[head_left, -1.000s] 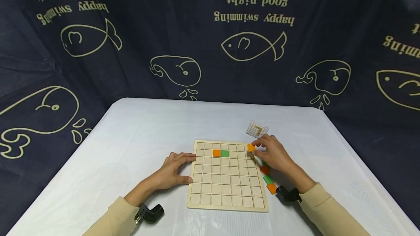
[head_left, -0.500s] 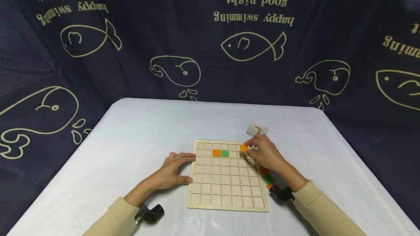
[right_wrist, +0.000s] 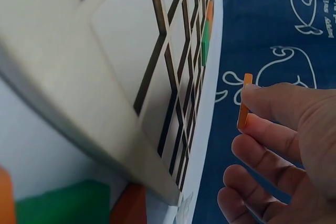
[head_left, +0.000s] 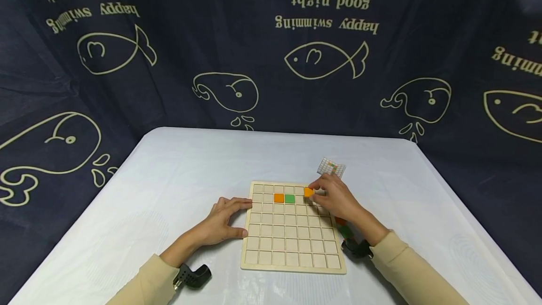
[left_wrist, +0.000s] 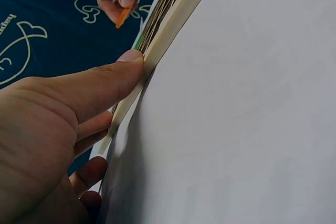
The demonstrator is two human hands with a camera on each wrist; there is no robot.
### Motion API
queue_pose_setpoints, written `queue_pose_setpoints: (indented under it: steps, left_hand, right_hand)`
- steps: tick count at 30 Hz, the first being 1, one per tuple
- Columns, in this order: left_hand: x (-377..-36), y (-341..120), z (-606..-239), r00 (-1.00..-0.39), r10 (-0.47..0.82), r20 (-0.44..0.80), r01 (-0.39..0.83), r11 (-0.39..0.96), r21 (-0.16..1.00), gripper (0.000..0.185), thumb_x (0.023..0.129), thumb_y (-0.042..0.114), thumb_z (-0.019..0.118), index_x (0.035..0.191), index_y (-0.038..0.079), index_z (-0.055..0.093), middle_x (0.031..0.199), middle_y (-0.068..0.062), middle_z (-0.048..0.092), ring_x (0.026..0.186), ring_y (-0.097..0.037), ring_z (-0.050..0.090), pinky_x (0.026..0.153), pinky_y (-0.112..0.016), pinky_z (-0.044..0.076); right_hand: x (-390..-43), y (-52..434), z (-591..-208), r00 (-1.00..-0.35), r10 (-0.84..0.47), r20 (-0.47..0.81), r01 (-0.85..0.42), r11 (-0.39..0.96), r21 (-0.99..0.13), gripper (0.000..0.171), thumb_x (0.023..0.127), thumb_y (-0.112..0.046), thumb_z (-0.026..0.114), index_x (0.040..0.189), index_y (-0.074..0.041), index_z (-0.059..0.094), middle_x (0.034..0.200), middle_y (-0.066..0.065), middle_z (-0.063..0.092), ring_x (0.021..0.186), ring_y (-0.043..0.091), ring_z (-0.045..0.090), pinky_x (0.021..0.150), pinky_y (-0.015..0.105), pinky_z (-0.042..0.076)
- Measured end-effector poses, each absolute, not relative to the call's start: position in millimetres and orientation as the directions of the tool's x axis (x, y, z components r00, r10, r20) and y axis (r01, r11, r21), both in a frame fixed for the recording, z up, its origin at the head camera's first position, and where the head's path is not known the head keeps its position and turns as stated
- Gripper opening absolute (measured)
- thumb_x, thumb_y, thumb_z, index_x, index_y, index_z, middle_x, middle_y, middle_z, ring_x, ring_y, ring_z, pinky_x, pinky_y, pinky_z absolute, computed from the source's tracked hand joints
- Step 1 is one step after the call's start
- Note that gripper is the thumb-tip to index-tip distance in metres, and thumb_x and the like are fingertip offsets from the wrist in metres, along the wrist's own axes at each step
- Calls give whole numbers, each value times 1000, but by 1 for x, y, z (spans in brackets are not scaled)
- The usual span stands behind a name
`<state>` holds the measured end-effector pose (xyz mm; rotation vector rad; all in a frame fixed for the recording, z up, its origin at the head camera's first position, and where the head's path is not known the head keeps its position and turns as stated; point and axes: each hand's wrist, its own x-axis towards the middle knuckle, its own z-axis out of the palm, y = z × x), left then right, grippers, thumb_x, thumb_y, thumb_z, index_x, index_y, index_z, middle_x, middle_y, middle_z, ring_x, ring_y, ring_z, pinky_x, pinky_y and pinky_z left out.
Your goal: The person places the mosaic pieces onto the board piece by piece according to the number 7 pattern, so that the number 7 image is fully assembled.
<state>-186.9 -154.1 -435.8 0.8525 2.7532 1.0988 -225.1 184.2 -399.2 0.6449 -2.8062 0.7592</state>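
Note:
An orange square tile [head_left: 309, 192] is pinched between the thumb and fingertips of my right hand [head_left: 337, 198], above the far right part of the wooden grid board [head_left: 271, 268]. In the right wrist view the held tile [right_wrist: 245, 100] stands edge-on, apart from the board. Set side by side in the board's second row are another orange tile [head_left: 278, 198] and a green tile [head_left: 290, 198]. My left hand [head_left: 220, 222] rests at the board's left edge, thumb and fingers spread along it. The left wrist view shows that thumb [left_wrist: 118, 80] touching the wooden rim.
Loose tiles lie right of the board, partly hidden by my right arm; one is a green tile [right_wrist: 65, 203]. A small printed grid card [head_left: 331, 167] lies beyond the board's far right corner. White cloth [head_left: 203, 154] covers the table, and a dark patterned curtain [head_left: 271, 102] hangs behind.
My right hand has carried the orange tile leftward over the board, from its far right corner toward the green tile. The left hand and the board have stayed put.

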Motion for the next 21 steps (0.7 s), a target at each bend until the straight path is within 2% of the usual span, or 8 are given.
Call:
queue_pose_setpoints:
  steps: [6, 14, 21]
  left_hand:
    - [-186, -154, -434, -851, 512, 118, 451, 596, 664, 68, 74, 35, 77, 135, 21, 51, 146, 7, 42, 103, -12, 32, 85, -32, 24]
    - [-185, -154, -434, -857, 504, 108, 439, 603, 667, 68, 74, 36, 77, 134, 22, 51, 145, 10, 41, 104, -12, 31, 85, -31, 24]
    - [-185, -154, -433, -859, 501, 107, 435, 603, 669, 68, 73, 36, 77, 134, 22, 51, 145, 10, 42, 102, -12, 31, 84, -31, 25]
  right_hand:
    - [-227, 180, -400, -887, -377, 267, -460, 775, -433, 21, 83, -20, 70, 103, -13, 69, 98, 0, 60, 94, 19, 51, 79, 38, 42]
    - [-229, 175, -402, -866, -405, 293, -497, 760, -418, 19, 82, -18, 70, 101, -11, 69, 93, 3, 61, 87, 18, 47, 74, 34, 40]
    - [-231, 170, -402, -873, -411, 264, -487, 773, -406, 20, 83, -18, 70, 101, -11, 70, 92, 3, 60, 84, 15, 45, 73, 31, 38]
